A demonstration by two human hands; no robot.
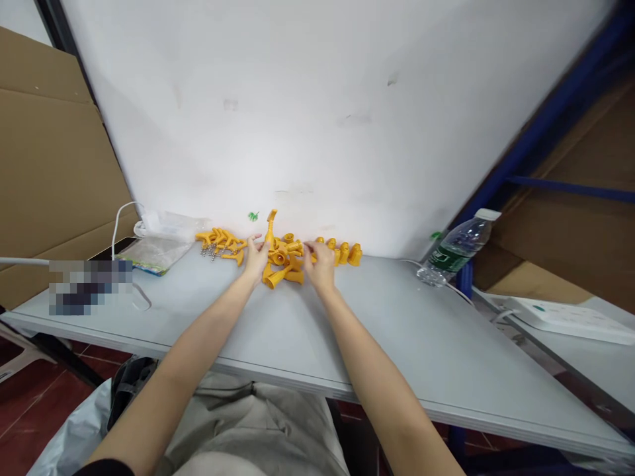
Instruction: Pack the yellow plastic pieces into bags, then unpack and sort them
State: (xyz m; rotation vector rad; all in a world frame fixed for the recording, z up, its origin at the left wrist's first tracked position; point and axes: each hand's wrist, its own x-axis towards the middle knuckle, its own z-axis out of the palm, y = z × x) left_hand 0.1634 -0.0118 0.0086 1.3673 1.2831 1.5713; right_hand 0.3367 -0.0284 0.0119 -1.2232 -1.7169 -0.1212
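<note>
My left hand (255, 259) is closed on a yellow plastic piece (270, 228) whose slim neck stands up with a bent tip. Facing it, my right hand (321, 266) pinches a short yellow tubular piece (295, 246); its fingertips partly hide it. Between and below the hands lies a loose pile of yellow flared pieces (276, 277) on the table. To the left are several yellow branched pieces (223, 238) with small metal bead chains (214, 251). A group of upright yellow pieces (354, 254) stands to the right of my right hand.
The grey table (397, 330) meets a white wall panel (322, 119). Clear plastic bags (166, 244) and a white cable (116, 225) lie left. A tilted water bottle (454, 251) leans near the blue frame at right, with a power strip (570, 320) beyond.
</note>
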